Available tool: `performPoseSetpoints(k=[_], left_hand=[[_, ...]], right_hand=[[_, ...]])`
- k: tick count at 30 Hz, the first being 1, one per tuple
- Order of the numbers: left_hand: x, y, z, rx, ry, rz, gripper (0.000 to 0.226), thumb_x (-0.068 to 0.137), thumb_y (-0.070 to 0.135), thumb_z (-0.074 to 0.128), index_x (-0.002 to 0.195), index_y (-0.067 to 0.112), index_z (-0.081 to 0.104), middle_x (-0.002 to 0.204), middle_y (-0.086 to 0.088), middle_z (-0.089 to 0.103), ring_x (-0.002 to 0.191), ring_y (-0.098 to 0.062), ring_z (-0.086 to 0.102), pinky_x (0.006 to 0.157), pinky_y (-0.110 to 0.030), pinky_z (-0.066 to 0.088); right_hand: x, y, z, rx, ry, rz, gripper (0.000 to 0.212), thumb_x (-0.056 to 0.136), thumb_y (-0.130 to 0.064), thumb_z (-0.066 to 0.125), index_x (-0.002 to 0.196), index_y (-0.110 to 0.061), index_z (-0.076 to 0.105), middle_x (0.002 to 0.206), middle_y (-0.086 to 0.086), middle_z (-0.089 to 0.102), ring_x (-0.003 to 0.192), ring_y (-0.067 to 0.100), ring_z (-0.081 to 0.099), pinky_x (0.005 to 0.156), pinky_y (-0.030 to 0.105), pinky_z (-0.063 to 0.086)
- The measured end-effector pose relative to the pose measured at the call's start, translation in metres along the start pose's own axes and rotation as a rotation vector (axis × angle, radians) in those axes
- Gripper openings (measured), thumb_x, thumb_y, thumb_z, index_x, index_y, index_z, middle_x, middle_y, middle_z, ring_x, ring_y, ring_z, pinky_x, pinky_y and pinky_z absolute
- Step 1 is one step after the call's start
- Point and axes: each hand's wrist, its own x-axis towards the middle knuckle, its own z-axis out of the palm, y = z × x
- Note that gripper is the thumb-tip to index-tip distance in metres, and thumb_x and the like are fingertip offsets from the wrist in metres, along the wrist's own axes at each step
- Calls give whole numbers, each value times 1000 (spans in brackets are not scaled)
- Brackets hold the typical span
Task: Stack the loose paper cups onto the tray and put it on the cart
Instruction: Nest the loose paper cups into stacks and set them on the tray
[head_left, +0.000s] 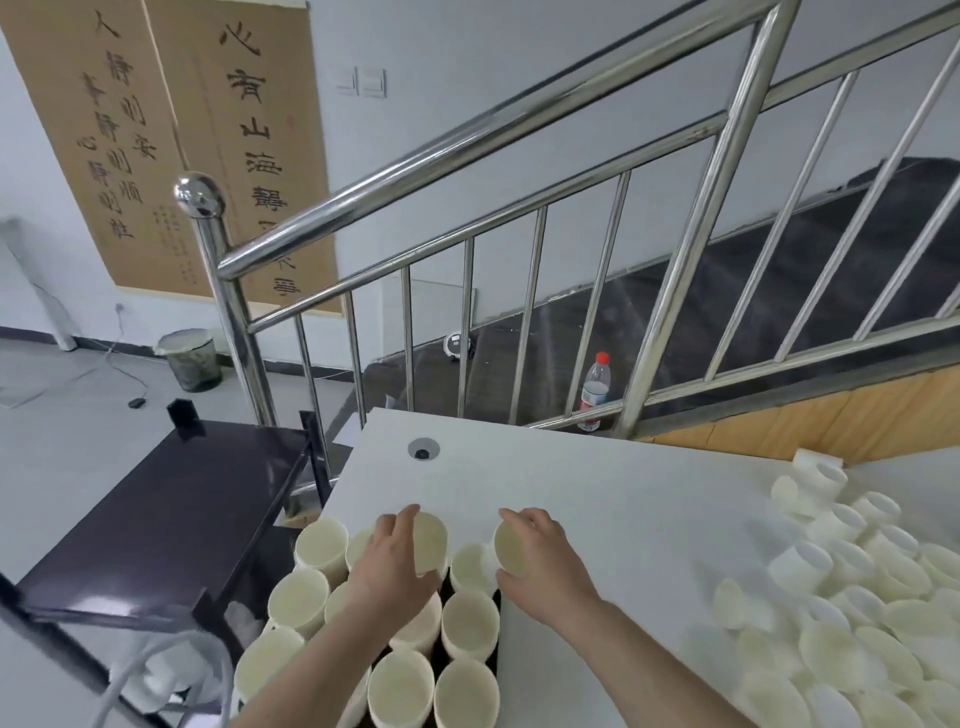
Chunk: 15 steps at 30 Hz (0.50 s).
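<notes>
Several stacks of cream paper cups stand upright in rows on a dark tray at the near left of the white table. My left hand grips a cup over the far row of stacks. My right hand holds another cup at the tray's far right corner. A heap of loose cups lies on the table at the right. The dark cart stands to the left of the table, its top bare.
A steel stair railing runs behind the table, with a post near the cart. A water bottle stands on the stairs beyond. A waste bin and cables lie on the floor at far left.
</notes>
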Motion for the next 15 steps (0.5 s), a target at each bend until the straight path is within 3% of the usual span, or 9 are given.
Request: performPoseSetpoints(k=[5,15], left_hand=[[33,-20,3,31,-101,17,78,82,32,64,146,23,20,139,0,35,122,-19,45,93,-27,42],[54,-34,29,108,-237,45,78,83,44,59,147,29,17,140,4,33,129,-17,38,94,-28,42]], right_hand=[[24,-14,16,-19,-36,39,69,88,-27,57,149,-29,26,145,-6,27,134,15,28,96,30,44],[47,-17,44,-76,-141,86,70,88,-30,56,150,-27,25,147,-2,27,136,18,28,97,33,45]])
